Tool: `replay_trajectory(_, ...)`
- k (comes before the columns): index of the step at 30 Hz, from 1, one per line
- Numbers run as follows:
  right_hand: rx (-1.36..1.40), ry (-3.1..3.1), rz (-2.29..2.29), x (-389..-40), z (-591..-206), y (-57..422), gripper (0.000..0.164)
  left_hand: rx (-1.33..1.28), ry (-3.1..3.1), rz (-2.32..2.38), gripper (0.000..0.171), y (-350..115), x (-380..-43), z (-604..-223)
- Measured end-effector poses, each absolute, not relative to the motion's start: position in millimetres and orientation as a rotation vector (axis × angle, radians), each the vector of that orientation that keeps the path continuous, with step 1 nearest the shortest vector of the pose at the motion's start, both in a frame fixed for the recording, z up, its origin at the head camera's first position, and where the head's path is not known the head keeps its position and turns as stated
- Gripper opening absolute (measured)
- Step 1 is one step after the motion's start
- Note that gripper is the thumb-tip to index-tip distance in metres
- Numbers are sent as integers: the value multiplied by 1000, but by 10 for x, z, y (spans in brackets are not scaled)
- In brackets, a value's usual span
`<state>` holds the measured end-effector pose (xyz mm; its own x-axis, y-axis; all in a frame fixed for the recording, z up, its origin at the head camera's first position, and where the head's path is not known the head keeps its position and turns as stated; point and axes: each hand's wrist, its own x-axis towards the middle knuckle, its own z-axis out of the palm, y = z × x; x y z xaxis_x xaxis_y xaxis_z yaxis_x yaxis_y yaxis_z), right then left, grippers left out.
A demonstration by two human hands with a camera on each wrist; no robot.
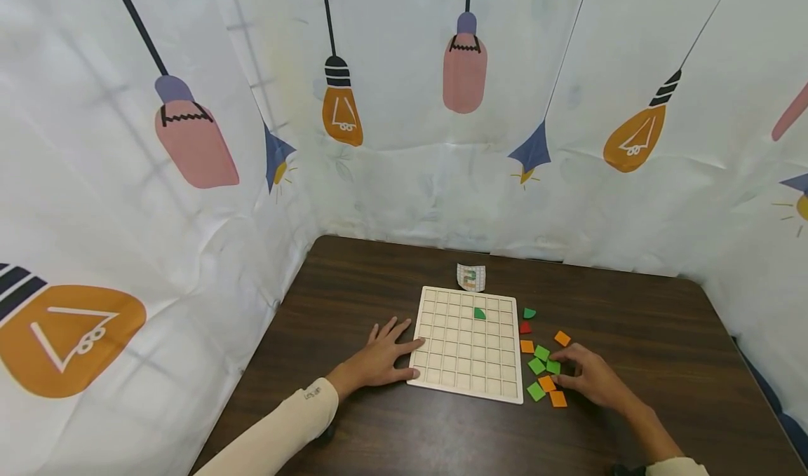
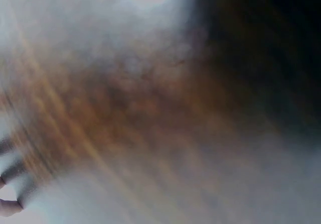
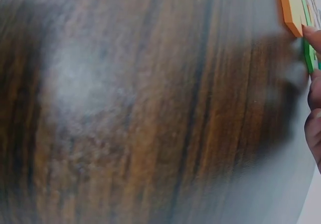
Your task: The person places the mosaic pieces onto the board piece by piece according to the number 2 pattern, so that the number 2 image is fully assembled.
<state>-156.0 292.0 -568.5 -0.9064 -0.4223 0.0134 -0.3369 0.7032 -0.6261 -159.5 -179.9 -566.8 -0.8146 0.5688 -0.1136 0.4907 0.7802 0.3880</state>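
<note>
A cream square board point(image 1: 467, 371) with a grid of recessed cells lies on the dark wooden table. One green quarter-round piece point(image 1: 480, 313) sits in a cell in its upper part. My left hand point(image 1: 379, 360) lies with fingers spread at the board's left edge, thumb and forefinger touching it. To the right of the board, my right hand point(image 1: 590, 376) has its thumb and forefinger at opposite sides of a green square tile point(image 1: 553, 367), pinching it among the loose tiles. In the right wrist view, that green tile point(image 3: 308, 56) shows between the fingertips, beside an orange tile point(image 3: 291, 10).
Several loose green and orange tiles point(image 1: 558, 399) lie right of the board, with a red piece point(image 1: 525, 327) and another green rounded piece point(image 1: 529, 313). A small printed pattern card point(image 1: 471, 277) stands behind the board. A patterned white curtain point(image 1: 404, 181) hangs behind the table.
</note>
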Motion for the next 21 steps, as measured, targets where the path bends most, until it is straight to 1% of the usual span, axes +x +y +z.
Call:
replay_trajectory(12,-455,2854,-920,-1526,-5741,2884,47,833,2747,491,67,-1794,-1606,-5674)
replay_trajectory(15,-463,2882,-912,-1522,-5765,2884,46,836,2744,491,67,-1794,-1607,-5676)
replay_trajectory(21,-517,2928,-910,-1536,-5794,2880,39,838,2746,495,67,-1793,-1606,-5677)
